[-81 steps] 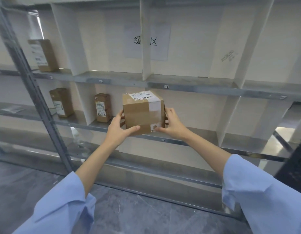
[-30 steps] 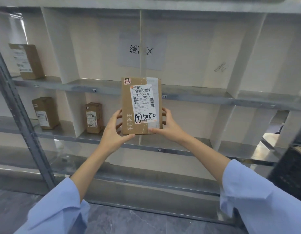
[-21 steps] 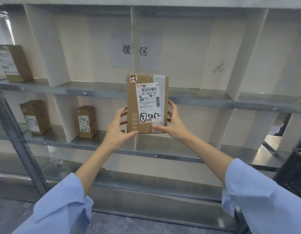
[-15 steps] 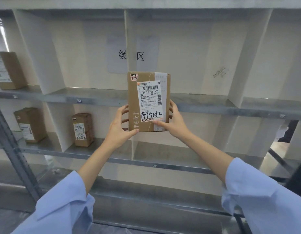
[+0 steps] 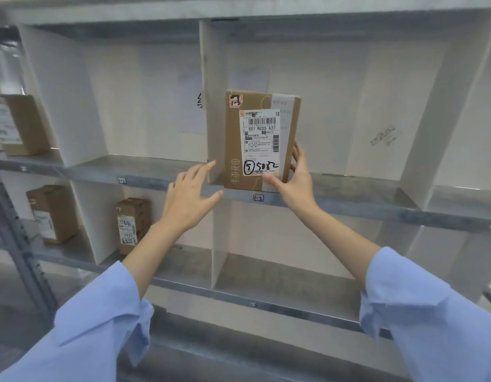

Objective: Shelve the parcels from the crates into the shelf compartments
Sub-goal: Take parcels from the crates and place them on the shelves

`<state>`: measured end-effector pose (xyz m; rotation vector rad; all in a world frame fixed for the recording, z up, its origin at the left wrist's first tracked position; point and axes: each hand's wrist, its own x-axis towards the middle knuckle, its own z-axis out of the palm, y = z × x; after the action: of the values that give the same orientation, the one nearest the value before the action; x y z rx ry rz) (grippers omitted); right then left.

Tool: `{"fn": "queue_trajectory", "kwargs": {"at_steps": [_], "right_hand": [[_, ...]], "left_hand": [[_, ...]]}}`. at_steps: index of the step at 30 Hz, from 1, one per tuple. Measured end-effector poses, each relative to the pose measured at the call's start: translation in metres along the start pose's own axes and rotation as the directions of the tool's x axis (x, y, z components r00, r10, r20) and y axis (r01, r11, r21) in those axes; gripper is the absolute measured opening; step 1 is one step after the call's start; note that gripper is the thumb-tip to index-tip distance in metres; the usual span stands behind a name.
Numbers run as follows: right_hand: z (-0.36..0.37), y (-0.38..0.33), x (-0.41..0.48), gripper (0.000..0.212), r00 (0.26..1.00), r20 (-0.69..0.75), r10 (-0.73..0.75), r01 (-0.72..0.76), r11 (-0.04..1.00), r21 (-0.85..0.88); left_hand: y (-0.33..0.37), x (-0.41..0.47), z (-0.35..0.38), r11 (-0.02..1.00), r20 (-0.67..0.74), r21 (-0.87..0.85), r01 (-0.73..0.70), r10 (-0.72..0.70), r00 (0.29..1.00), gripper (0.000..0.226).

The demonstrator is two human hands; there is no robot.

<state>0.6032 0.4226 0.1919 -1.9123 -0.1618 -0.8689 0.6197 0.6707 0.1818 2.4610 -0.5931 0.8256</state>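
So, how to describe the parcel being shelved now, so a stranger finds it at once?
Look at the upper grey metal shelf board, just right of the white middle divider. There the parcel stands upright above the edge tag 1-3, with the right hand holding it. Unlike the other brown boxes, further left, it bears handwritten 5082 and a circled 5.

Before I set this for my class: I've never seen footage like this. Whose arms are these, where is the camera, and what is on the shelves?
No machine here: a person in blue sleeves wears one camera on the head, looking forward and down. The right hand grips a brown cardboard parcel with a white label, upright on the grey metal shelf beside a white divider. The left hand is open beside it. Three other brown parcels stand in compartments to the left.
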Motion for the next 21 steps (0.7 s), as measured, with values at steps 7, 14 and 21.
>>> {"fn": "queue_trajectory", "kwargs": {"at_steps": [7,14,21], "right_hand": [[0.028,0.026,0.043,0.1,1.0,0.006,0.008,-0.008,1.0,-0.005],[0.057,0.052,0.073,0.099,0.999,0.036,0.002,-0.004,1.0,0.031],[0.066,0.063,0.081,0.103,0.999,0.051,0.016,-0.014,0.999,-0.041]], "left_hand": [[-0.025,0.008,0.02,0.959,-0.005,0.274,0.067,-0.068,0.998,0.078],[-0.034,0.0,0.027,0.941,0.005,0.321,0.108,-0.115,0.993,0.083],[-0.037,-0.005,0.026,0.931,0.006,0.34,0.129,-0.14,0.99,0.083]]}}
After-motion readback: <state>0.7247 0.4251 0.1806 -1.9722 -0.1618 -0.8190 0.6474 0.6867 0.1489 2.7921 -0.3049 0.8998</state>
